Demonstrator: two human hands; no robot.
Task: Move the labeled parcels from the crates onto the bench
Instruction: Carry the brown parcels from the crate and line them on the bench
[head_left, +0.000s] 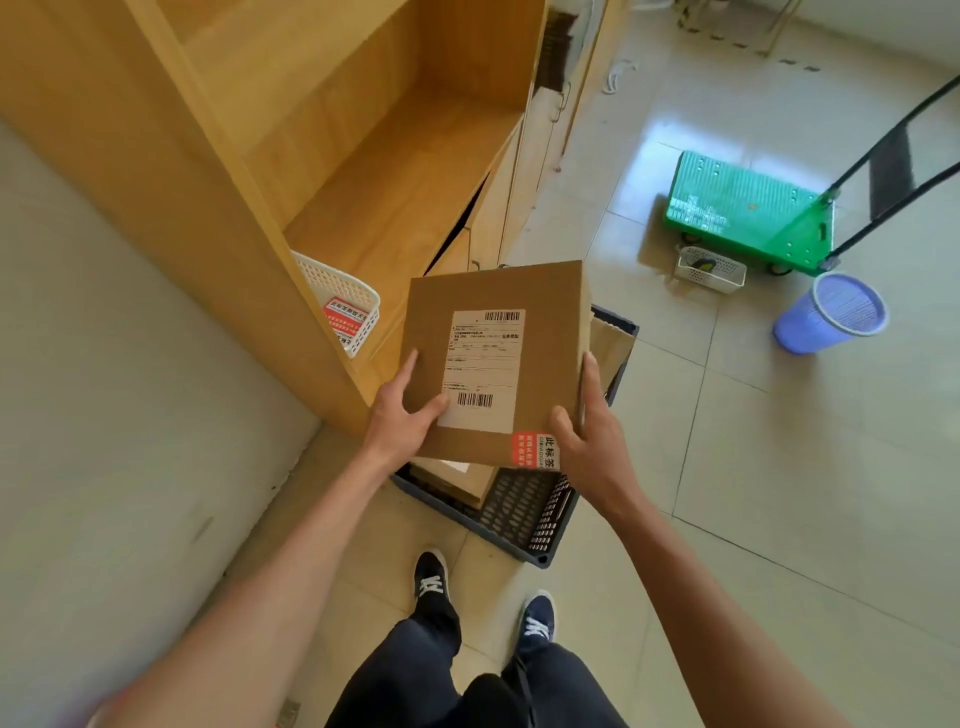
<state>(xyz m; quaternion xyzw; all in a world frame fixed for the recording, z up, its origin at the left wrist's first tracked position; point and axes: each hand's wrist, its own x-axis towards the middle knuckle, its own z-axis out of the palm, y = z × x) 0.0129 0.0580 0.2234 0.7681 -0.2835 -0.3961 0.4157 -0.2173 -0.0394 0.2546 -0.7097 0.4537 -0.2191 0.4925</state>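
step: carry parcel (493, 364) to bench | left hand (400, 415), right hand (587, 431) each grip an edge | above crate (524, 514) | advice: keep label up, hold level, set down flat

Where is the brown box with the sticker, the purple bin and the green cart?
brown box (493, 322), head view, top face.
purple bin (810, 332), head view, outer wall.
green cart (748, 208), head view, flat deck.
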